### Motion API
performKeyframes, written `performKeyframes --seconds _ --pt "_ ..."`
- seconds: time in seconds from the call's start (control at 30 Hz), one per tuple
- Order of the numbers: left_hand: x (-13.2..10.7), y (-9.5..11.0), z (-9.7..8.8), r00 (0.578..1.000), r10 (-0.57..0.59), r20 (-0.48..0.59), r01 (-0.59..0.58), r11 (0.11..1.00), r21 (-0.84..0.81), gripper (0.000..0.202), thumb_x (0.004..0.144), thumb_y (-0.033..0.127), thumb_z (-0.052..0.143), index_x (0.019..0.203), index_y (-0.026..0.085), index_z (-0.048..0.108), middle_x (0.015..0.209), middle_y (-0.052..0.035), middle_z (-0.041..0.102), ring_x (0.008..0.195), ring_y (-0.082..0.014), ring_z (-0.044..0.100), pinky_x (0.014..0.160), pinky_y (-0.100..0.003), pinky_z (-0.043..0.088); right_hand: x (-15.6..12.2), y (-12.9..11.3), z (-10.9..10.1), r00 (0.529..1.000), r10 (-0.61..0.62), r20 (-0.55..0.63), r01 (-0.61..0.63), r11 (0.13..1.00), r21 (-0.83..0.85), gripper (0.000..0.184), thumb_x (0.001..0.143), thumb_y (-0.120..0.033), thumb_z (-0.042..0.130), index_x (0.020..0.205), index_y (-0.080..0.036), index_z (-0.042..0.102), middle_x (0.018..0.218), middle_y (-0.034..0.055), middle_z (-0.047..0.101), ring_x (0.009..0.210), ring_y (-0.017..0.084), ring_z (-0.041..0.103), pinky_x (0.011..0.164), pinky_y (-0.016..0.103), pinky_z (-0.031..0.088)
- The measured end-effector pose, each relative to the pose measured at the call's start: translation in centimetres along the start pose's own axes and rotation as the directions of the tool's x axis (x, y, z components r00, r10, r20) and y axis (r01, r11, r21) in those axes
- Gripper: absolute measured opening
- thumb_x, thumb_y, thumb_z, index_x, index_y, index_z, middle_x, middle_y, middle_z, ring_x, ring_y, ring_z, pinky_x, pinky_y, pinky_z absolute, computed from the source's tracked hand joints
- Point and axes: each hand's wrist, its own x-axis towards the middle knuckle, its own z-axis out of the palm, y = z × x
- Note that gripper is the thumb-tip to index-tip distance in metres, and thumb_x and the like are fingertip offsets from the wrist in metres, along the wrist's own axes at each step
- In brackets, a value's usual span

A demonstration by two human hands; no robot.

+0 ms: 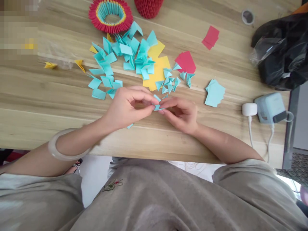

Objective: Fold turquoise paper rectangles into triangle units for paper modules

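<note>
Between the fingertips of both hands is a small piece of folded light-blue paper. My left hand pinches its left side with thumb and fingers. On the right side my right hand grips it the same way. Just beyond the hands lies a cluster of small blue folded triangles. Many half-folded blue paper pieces are scattered behind my left hand. Under some of them are yellow paper sheets. Another blue piece shows partly beneath my left wrist.
A round red, yellow and blue paper-module ring and a red module piece stand at the back. Red sheets and a blue paper stack lie to the right. Beyond are a white charger, a blue box and a black bag.
</note>
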Motion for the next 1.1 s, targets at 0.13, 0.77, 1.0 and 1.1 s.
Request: performKeyframes --seconds 0.13,0.77,1.0,1.1 --pt "-0.1 0.1 -0.1 0.999 0.036 0.011 -0.037 0.997 0.069 0.012 0.079 0.020 0.071 0.085 0.028 0.077 0.090 0.0001 0.076 0.079 -0.0147 0.069 0.072 -0.027 0.056 -0.1 -0.2 0.4 0.981 0.193 -0.001 -0.189 0.963 0.192 0.021 0.088 -0.037 0.069 0.082 -0.018 0.067 0.084 0.0059 0.077 0.082 0.016 0.075 0.077 0.031 0.062" --pt "-0.3 0.3 0.1 0.999 0.050 -0.009 -0.050 0.996 0.070 0.015 0.078 0.017 0.073 0.086 0.028 0.077 0.090 0.0000 0.076 0.076 -0.0135 0.069 0.066 -0.025 0.056 0.4 -0.5 0.6 0.948 0.317 0.008 -0.296 0.876 0.382 0.024 0.083 -0.035 0.076 0.075 -0.017 0.061 0.072 0.0035 0.077 0.069 0.016 0.075 0.066 0.028 0.062" --pt "-0.3 0.0 0.2 0.985 0.169 0.012 -0.170 0.977 0.126 0.016 0.079 0.009 0.069 0.083 0.024 0.076 0.081 0.0020 0.076 0.070 -0.0098 0.069 0.062 -0.019 0.054 0.6 -1.2 0.7 0.921 0.391 0.008 -0.358 0.835 0.418 0.026 0.079 -0.034 0.080 0.071 -0.017 0.062 0.067 0.0015 0.075 0.063 0.015 0.075 0.060 0.024 0.062" --pt "-0.4 -0.1 0.1 0.973 0.229 0.030 -0.230 0.954 0.192 0.018 0.079 0.008 0.068 0.084 0.024 0.076 0.085 0.0021 0.076 0.072 -0.0086 0.069 0.065 -0.017 0.053 0.6 -1.3 0.8 0.901 0.434 -0.012 -0.387 0.816 0.430 0.030 0.075 -0.037 0.082 0.070 -0.018 0.059 0.064 0.0000 0.074 0.060 0.016 0.075 0.057 0.025 0.062"
